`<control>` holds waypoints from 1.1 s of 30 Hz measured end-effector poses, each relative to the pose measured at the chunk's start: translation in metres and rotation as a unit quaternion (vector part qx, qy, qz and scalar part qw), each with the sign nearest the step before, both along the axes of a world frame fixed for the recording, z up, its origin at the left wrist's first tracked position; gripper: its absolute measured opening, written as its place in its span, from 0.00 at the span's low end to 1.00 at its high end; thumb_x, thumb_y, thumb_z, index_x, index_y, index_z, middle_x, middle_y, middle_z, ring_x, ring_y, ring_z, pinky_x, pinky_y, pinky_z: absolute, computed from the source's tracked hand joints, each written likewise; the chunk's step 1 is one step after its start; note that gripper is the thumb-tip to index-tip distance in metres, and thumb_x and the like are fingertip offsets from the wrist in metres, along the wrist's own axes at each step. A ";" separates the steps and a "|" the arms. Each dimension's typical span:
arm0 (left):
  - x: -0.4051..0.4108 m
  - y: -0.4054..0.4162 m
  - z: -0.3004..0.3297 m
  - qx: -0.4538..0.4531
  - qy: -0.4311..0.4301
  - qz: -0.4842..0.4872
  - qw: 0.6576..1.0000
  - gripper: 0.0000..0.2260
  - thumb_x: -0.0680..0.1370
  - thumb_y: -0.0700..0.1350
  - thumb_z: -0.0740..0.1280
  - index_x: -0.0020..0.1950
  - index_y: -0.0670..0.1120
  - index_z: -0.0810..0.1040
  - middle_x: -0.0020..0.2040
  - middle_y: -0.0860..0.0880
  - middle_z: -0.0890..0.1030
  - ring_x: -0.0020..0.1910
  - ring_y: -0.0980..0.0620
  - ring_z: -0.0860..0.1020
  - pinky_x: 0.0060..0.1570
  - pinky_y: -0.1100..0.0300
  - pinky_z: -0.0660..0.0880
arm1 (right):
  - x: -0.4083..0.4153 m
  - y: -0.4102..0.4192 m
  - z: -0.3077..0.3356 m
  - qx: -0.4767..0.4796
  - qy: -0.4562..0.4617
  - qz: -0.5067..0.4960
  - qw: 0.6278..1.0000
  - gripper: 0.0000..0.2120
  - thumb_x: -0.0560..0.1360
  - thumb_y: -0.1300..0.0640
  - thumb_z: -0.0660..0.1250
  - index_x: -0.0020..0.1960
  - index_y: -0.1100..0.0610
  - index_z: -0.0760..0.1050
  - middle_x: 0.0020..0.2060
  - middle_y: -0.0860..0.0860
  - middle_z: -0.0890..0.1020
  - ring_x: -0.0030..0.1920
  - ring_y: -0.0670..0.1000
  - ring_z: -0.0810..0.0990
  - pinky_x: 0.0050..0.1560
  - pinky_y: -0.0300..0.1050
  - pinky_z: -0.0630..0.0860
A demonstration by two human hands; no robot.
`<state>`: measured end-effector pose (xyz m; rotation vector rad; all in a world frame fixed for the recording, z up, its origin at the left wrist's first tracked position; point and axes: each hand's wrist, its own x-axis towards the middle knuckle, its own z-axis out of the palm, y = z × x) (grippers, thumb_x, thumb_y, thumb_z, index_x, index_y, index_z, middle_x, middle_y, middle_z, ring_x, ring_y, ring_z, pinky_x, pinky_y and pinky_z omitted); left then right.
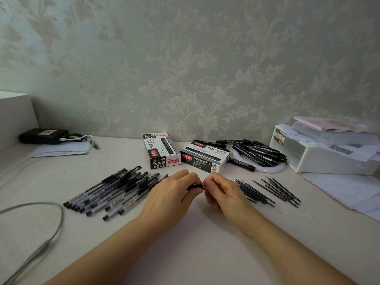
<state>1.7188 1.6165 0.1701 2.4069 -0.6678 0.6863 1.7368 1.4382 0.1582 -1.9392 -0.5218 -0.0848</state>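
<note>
Two hands meet near the mid of the table [195, 239]. The left hand [172, 194] curls its fingers round a small black pen [194, 186] & holds it. The right hand [223, 192] pinches the pen's shiny end w/ thumb & fingers. The pen sits right btw both hands, just in front of the boxes. Most of it is hidden, so can't tell if it touches the table.

A pile of pens [115, 192] w/ black caps lies on the left, close to the left hand. Thin refills [269, 191] lie on the right, next to the right hand.

Behind the hands are 2 boxes: the left box [162, 150] & the right box [205, 158], almost touching. A heap of black markers [259, 153] lies over a white ring [275, 169]. A big white case [320, 155] sits at the far right w/ papers [345, 188] in front. A black pack [43, 136] w/ a white cord is far left. A gray cable [55, 223] loops near the left edge.
</note>
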 end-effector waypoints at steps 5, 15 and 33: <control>-0.002 -0.001 -0.001 -0.003 -0.016 0.024 1.000 0.02 0.79 0.52 0.65 0.49 0.55 0.75 0.43 0.56 0.73 0.36 0.55 0.73 0.33 0.53 0.73 | -0.001 0.005 0.000 0.054 0.005 -0.010 0.998 0.13 0.82 0.49 0.59 0.44 0.53 0.75 0.32 0.50 0.78 0.29 0.46 0.72 0.30 0.36 0.68; 0.005 0.005 -0.008 -0.029 0.020 0.088 0.996 0.07 0.80 0.47 0.61 0.56 0.53 0.74 0.51 0.56 0.74 0.46 0.53 0.75 0.43 0.51 0.75 | 0.013 -0.011 -0.013 -0.141 -0.161 -0.239 0.947 0.05 0.71 0.51 0.76 0.45 0.50 0.82 0.39 0.44 0.76 0.38 0.39 0.74 0.39 0.31 0.68; 0.002 0.004 -0.002 -0.018 0.001 0.034 0.999 0.07 0.79 0.47 0.64 0.55 0.52 0.78 0.48 0.55 0.76 0.44 0.51 0.76 0.42 0.51 0.75 | 0.005 -0.007 0.002 0.128 -0.041 -0.121 0.984 0.05 0.79 0.56 0.66 0.46 0.55 0.77 0.32 0.48 0.79 0.32 0.47 0.71 0.36 0.43 0.72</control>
